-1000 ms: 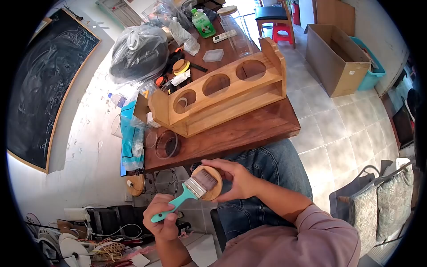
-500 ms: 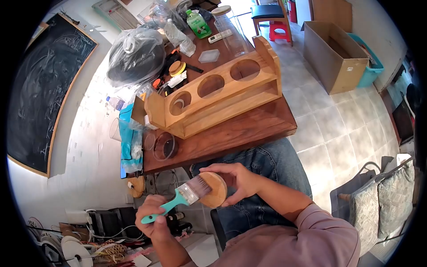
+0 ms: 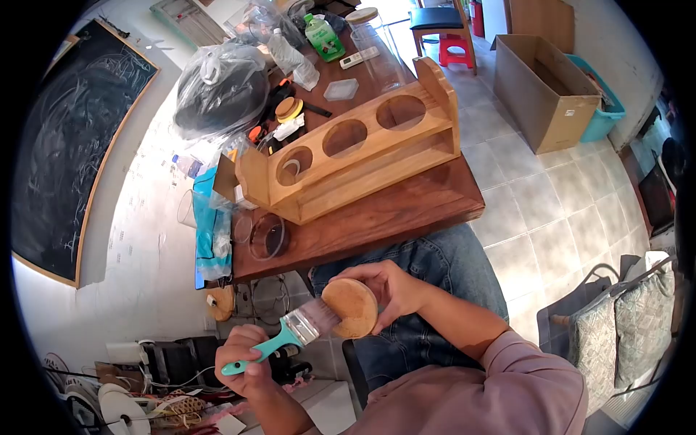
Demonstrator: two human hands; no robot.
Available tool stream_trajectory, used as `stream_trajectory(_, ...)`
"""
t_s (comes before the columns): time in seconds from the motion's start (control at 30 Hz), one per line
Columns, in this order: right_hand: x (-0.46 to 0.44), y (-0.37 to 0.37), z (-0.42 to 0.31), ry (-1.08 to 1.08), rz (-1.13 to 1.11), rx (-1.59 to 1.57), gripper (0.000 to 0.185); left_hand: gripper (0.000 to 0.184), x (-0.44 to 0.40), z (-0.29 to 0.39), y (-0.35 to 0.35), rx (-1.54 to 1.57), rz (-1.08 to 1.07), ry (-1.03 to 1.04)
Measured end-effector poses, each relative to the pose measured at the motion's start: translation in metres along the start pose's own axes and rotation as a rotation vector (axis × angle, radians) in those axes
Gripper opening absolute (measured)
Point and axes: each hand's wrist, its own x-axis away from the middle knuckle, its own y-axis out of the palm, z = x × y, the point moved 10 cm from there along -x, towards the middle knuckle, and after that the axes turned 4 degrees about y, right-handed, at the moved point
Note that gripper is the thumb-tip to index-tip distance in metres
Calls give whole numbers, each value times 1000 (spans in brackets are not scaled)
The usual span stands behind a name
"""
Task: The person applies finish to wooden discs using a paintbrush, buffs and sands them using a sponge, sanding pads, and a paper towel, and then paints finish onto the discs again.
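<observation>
My left hand point(image 3: 246, 359) is closed around the turquoise handle of a paint brush point(image 3: 279, 341). The bristle tip meets the lower left part of a round wooden lid-like disc point(image 3: 350, 308). That disc is gripped at its right edge by my right hand point(image 3: 391, 293), with fingers above and thumb below. Its broad pale face is turned towards the brush. Both hands are over my lap, in front of the table edge. On the table, a wooden rack point(image 3: 348, 148) with three round holes stands beyond them, and a clear round container point(image 3: 270, 237) with dark contents sits near the corner.
The brown table point(image 3: 391, 203) also bears a bagged dark object point(image 3: 221, 90), a green bottle point(image 3: 323, 38), a remote control point(image 3: 359, 58) and a tall clear jar point(image 3: 380, 54). A cardboard box point(image 3: 540, 94) stands on the floor at right. A cushioned chair point(image 3: 616, 326) is at lower right.
The brush has drawn back to the lower left, from the middle of the disc towards its edge. The disc has shifted slightly right and shows more of its face.
</observation>
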Motion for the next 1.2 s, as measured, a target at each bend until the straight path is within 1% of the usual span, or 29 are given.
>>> stream_trajectory(0.07, -1, 3, 1, -14, -6, -31, 104, 29, 2, 2, -1, 0, 102, 21)
stream_trajectory(0.17, -1, 5, 0, -15, -17, -72, 105, 31, 3, -2, 13, -86, 21, -39)
stream_trajectory(0.2, -1, 3, 0, -16, -20, -94, 106, 33, 3, -2, 12, -90, 42, -45)
stream_trajectory(0.3, 1, -4, 0, -21, -27, -151, 104, 33, 2, 0, 2, -33, 30, -27)
stream_trajectory(0.33, 1, -5, 2, -16, -31, -170, 103, 31, 0, 4, 5, -29, -7, 2)
stream_trajectory(0.43, 0, -3, 9, -4, -59, -249, 102, 31, -1, 10, 8, 46, 7, 42)
stream_trajectory(0.57, 0, -5, 14, -7, -7, -319, 106, 32, 0, 3, 23, 44, -62, -32)
stream_trajectory(0.63, 1, -5, 9, 12, 43, -372, 112, 31, 3, -2, 9, 78, -15, -20)
stream_trajectory(0.73, 1, -4, 9, 49, 63, -325, 116, 27, 1, 0, -1, 156, 39, 23)
stream_trajectory(0.83, -2, 4, 17, 26, -40, -313, 106, 26, -1, 1, 21, 116, -7, 18)
stream_trajectory(0.87, -1, 4, 19, 21, -46, -318, 105, 27, -1, 0, 29, 102, -41, -21)
stream_trajectory(0.97, 0, 2, 14, -6, -49, -314, 106, 27, 1, -3, 26, 57, -60, -34)
stream_trajectory(1.1, 0, -1, 8, -29, -34, -283, 107, 29, -2, 1, 1, 110, 25, 21)
stream_trajectory(1.13, -1, 0, 10, -22, -34, -276, 108, 32, -3, 4, 5, 94, 51, 27)
stream_trajectory(1.2, -2, 2, 14, -6, -41, -269, 109, 32, -3, 5, 22, 61, 9, 5)
